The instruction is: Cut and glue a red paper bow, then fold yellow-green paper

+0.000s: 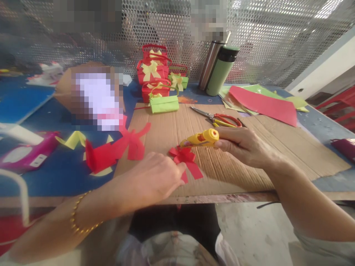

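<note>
Gold bracelet (80, 218) on left forearm, closest to lens; left hand (155, 177) just beyond, fingers curled together, tips pinched on near loop of red paper bow (185, 157). Bow laid on cardboard sheet (249, 162) near front edge of counter (61, 173), between both hands. Right hand (244, 146) closed round rear of yellow tool (201, 138), apparently a small glue gun, fingers wrapped tight, nozzle slanted down just above bow's knot. Red-handled scissors (219, 119) behind, apart from right hand. Loose red paper pieces (116, 151) to left; finished paper baskets (156, 79), two flasks (222, 72) and coloured sheets (263, 103) at back. Handling note, as judged: bow best pinned flat against sliding, nozzle brought to knot only, left fingertips held clear of tip, small dab preferred
</note>
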Demonstrator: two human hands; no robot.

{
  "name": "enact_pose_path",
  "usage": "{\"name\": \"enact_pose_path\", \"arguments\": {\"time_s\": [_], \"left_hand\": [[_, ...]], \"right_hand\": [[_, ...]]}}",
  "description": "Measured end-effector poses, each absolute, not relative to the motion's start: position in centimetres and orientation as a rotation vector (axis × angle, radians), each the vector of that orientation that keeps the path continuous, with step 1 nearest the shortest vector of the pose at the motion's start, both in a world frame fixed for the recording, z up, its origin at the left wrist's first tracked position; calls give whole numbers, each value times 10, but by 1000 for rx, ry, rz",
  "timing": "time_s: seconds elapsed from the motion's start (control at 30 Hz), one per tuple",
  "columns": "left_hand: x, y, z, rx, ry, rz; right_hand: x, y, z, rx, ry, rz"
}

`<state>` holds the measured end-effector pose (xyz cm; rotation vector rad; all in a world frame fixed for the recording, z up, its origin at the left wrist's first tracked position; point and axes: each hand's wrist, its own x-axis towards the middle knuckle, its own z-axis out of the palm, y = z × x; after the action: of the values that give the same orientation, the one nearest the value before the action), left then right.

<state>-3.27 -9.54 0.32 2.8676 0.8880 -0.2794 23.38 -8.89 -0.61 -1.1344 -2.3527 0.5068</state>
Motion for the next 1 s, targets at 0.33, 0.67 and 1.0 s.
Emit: {"name": "enact_pose_path", "arguments": {"time_s": [0.33, 0.67, 1.0], "left_hand": [[-32, -93, 2, 2865, 884, -357], [-32, -94, 4, 2876, 896, -319], [-38, -83, -1, 2750, 936, 41]], "right_hand": [[234, -92, -5, -1067, -2373, 476], [234, -93, -1, -1059, -2384, 481], [242, -100, 0, -1127, -2167, 440]]}}
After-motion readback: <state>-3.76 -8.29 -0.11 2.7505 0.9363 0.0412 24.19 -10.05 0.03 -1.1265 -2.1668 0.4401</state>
